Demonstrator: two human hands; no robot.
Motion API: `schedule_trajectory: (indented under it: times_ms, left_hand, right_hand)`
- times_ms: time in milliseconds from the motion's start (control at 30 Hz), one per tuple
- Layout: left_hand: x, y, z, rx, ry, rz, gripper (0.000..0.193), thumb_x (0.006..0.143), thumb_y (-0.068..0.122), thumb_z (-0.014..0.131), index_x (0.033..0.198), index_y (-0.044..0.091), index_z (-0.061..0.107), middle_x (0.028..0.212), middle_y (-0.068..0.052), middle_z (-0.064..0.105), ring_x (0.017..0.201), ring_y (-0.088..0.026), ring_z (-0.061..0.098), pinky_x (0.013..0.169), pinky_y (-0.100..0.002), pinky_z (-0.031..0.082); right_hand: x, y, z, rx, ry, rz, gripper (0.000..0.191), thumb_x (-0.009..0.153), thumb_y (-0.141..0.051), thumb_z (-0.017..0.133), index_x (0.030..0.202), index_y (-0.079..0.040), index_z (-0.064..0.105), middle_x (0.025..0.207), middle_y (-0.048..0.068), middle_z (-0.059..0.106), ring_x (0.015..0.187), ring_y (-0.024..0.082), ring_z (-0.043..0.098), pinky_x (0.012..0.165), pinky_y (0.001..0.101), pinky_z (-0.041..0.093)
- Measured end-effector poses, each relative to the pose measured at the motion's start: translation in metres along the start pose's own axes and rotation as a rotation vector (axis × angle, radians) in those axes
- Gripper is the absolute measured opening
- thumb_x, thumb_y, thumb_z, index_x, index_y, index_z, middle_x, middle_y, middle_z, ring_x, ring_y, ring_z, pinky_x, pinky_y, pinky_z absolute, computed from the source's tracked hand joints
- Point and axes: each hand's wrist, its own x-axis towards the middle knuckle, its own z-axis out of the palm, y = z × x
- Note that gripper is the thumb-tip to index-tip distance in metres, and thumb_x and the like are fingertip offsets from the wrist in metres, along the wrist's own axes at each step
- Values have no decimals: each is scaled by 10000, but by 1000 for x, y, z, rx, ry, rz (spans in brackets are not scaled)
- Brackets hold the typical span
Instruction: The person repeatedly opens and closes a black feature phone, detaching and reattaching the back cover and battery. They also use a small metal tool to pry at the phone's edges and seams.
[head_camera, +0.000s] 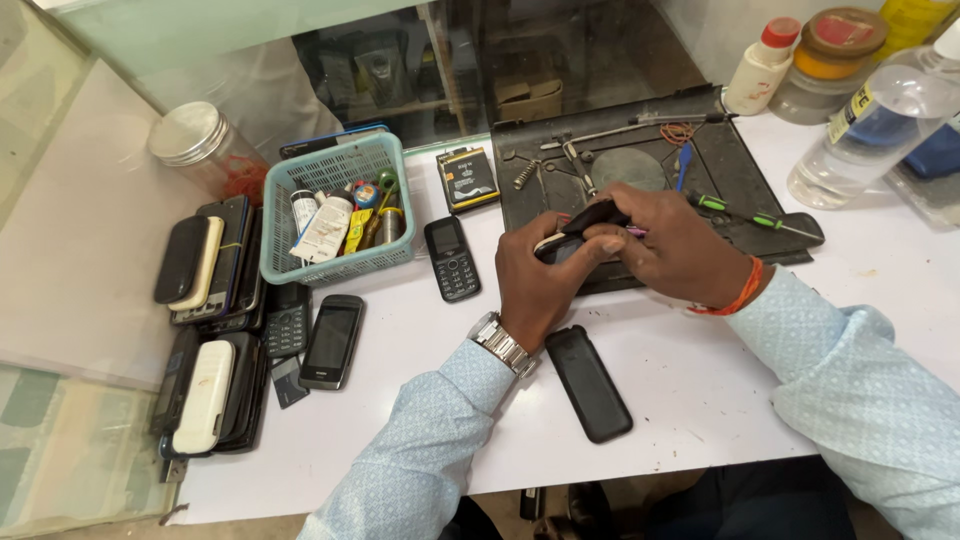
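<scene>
Over the dark work mat (720, 150), a small phone (560, 245) is gripped by the left hand (535, 280) and steadied while the right hand (670, 245), fingers closed on it, works its edge.

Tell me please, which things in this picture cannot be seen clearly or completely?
Head view only:
- Small phone: mostly covered by the left hand and right hand; its state cannot be told.
- Pink-tipped tool: nearly all hidden by the fingers.
- Clear bottle: cut off by the right edge.
- Basket contents: too small to identify.
</scene>
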Motion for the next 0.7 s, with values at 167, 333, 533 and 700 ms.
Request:
schedule_trajectory:
  times_ms: [167,333,533,700]
  left_hand:
    - [0,0,1,73,17,46,473,793,495,850,876,41,747,749,-63,750,642,-164,727,620,-303,547]
    - [0,3,-1,-8,26,17,472,806,497,841,911,46,749,748,-57,754,654,-150,742,612,-291,565]
    - [2,2,0,102,56,-20,496,757,513,870,840,46,727,668,-55,712,561,-140,673,542,-298,508]
    - [3,3,2,172,126,-8,571,714,556,886,757,42,641,601,-43,638,510,-146,598,508,-311,472]
  right_hand:
    - [0,0,-4,-81,-10,-65,198,944,-102,670,1105,3,625,958,132,704,849,242,709,722,349,548]
    - [2,3,2,92,-9,48,206,967,-128,681,1111,-1,605,912,103,683,774,188,642,700,315,539]
    - [0,18,17,472,114,139,234,980,-183,697,1126,-22,611,1002,18,651,905,90,612,762,255,537]
    - [-2,25,25,415,193,184,179,1030,-193,690,1080,-24,660,931,7,652,853,73,573,731,250,515]
